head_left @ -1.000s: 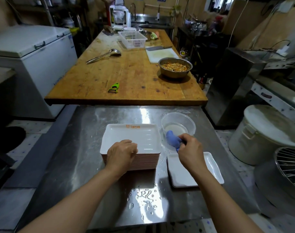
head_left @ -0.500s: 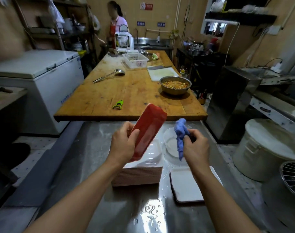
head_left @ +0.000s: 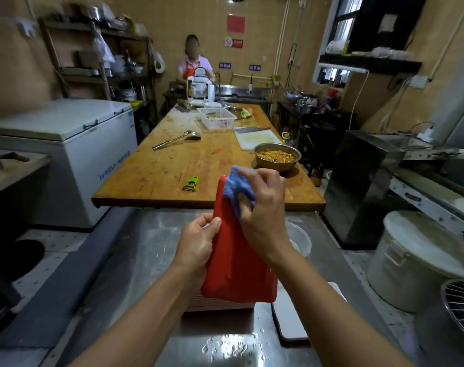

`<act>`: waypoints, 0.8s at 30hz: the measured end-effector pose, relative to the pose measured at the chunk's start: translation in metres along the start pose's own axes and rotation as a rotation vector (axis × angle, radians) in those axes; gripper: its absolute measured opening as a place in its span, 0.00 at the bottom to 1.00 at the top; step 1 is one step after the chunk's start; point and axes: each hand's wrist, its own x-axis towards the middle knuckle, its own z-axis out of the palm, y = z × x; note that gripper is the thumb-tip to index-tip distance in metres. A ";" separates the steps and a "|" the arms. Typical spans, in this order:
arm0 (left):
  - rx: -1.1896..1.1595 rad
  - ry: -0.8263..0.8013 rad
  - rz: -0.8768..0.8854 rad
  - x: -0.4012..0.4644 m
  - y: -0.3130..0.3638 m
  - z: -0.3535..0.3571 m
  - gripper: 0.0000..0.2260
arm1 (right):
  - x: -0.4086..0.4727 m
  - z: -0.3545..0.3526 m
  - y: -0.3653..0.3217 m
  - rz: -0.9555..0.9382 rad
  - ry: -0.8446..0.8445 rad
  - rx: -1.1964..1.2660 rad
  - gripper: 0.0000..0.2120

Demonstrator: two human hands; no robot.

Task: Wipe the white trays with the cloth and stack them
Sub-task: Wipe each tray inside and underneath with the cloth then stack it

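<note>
Head camera, looking forward and down at two bare forearms over a wet steel desk (head_left: 135, 260).

The left hand (head_left: 197, 246) grips a tray (head_left: 238, 274) by its left edge, thumb curled over the red underside, the other fingers hidden behind it. The tray is held up off the desk and tilted, red underside facing the camera, its top end farther away.

The right hand (head_left: 262, 207) presses a blue cloth (head_left: 237, 190) against the upper part of that red surface. Its fingers (head_left: 254, 173) are bent around the cloth, which bunches out beyond and left of the fingertips.

Below the left hand's fingers, mostly hidden by the held tray, a stack of trays (head_left: 220, 304) sits on the desk. Below the right wrist, a single white tray (head_left: 291, 319) lies flat on the desk just beside the stack. Right of the right wrist, a clear bowl (head_left: 301, 238) is partly visible.

Beyond the fingers a long wooden desk (head_left: 172, 165) carries a green peeler (head_left: 190, 183), a ladle (head_left: 176, 139), a white basket (head_left: 216, 118), a cutting board (head_left: 257, 138) and a metal bowl of chopped food (head_left: 277, 156). A person in a red apron (head_left: 195, 66) stands at its far end. A white chest freezer (head_left: 66, 149) stands left.
</note>
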 end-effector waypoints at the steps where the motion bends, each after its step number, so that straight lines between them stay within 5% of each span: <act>1: 0.005 -0.010 0.009 -0.001 0.000 0.000 0.08 | 0.001 0.005 -0.002 -0.045 -0.073 -0.029 0.20; 5: 0.059 -0.001 0.040 -0.001 0.000 -0.002 0.08 | 0.002 0.018 -0.002 -0.143 -0.296 -0.064 0.20; 10: 0.106 0.029 0.091 -0.004 0.000 -0.004 0.12 | 0.005 0.016 0.005 -0.210 -0.243 -0.227 0.23; 15: 0.086 0.045 0.084 -0.009 0.000 -0.004 0.09 | 0.005 0.001 0.032 -0.023 -0.182 -0.221 0.25; 20: 0.017 0.033 0.058 -0.012 0.002 0.000 0.07 | 0.004 -0.011 0.046 0.252 -0.118 0.059 0.20; 24: -0.134 0.088 0.026 -0.003 0.006 0.003 0.08 | -0.011 -0.009 0.037 0.202 -0.165 -0.001 0.22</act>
